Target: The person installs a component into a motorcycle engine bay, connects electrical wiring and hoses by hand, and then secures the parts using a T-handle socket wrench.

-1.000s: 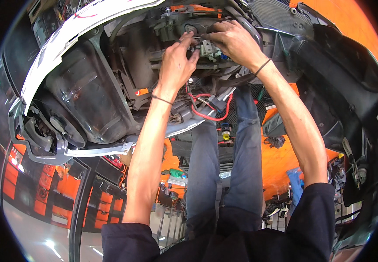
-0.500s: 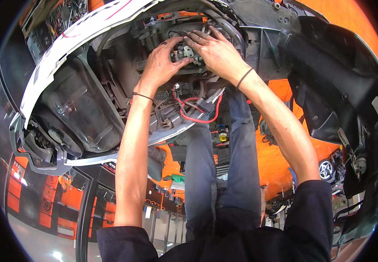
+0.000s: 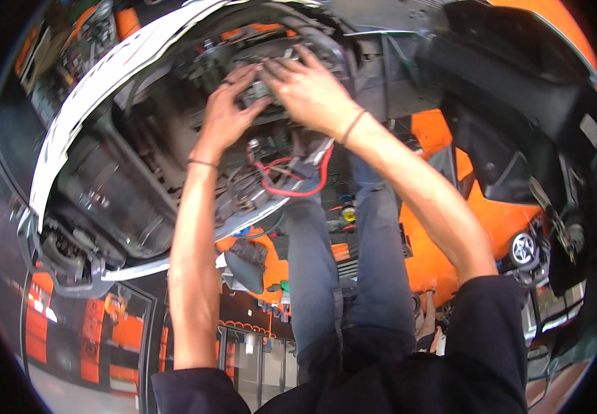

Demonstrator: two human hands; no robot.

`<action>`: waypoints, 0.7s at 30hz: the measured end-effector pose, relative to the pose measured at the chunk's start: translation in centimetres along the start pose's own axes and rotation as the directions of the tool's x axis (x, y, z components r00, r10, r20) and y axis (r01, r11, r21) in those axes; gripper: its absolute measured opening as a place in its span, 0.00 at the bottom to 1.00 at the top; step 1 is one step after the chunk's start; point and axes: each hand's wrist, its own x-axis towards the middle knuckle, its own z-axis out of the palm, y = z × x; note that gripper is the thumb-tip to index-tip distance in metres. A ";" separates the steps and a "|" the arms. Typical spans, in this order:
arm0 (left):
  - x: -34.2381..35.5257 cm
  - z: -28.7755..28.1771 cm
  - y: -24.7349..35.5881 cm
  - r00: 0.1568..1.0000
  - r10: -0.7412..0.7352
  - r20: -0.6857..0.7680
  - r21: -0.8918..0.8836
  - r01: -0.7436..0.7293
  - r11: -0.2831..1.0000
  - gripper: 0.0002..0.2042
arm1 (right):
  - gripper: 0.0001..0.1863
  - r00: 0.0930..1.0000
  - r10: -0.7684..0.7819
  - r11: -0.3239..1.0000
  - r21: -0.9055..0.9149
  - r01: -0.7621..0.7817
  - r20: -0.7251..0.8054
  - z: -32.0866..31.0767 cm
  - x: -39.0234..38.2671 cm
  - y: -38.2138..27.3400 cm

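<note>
Both hands are inside the open body of a scooter-like vehicle, at a small metal part (image 3: 261, 90) with fittings, blurred and mostly covered. My left hand (image 3: 228, 110) is curled at its left side, thumb below and fingers above, with the part between them. From the right, my right hand (image 3: 310, 93) reaches over it, long fingers spread and bent down, tips against the left fingertips. The right thumb is hidden, so what it presses on does not show. Below the hands, a loop of red cable (image 3: 327, 169) hangs by the frame edge.
A white body panel (image 3: 98, 79) curves along the left, beside a dark glossy compartment (image 3: 115, 196). A large black plastic piece (image 3: 512, 124) stands at the right with keys (image 3: 569, 238) hanging from it. My legs stand below on an orange floor (image 3: 443, 238). A spoked wheel (image 3: 521, 248) lies farther off.
The whole view has shifted, so the vehicle and both hands sit farther left, blurred. Around the metal part my hands keep nearly the same pose, fingertips drawn closer together.
</note>
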 end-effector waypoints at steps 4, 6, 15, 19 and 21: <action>-0.3 -0.3 0.4 1.000 0.004 0.014 0.001 -0.004 1.000 0.28 | 0.27 0.993 0.055 0.992 0.121 -0.042 -0.108 -1.1 -1.0 -0.3; -0.3 -0.2 0.8 1.000 0.007 0.020 0.003 -0.007 1.000 0.26 | 0.23 0.947 0.141 0.944 0.327 -0.041 -0.288 -2.8 -2.4 -0.3; 0.0 -0.8 1.4 0.998 -0.008 0.064 0.033 0.006 0.999 0.21 | 0.21 0.266 0.941 0.336 0.470 -0.816 -0.211 5.0 -17.4 11.3; 0.1 0.1 0.9 0.998 0.029 0.048 0.090 -0.034 0.995 0.21 | 0.24 0.316 0.937 0.349 0.398 -0.848 -0.149 10.4 -20.7 18.2; -0.1 0.4 1.0 0.999 0.045 0.028 0.120 -0.048 0.992 0.21 | 0.22 0.307 0.950 0.307 0.369 -0.877 -0.059 10.9 -20.2 18.7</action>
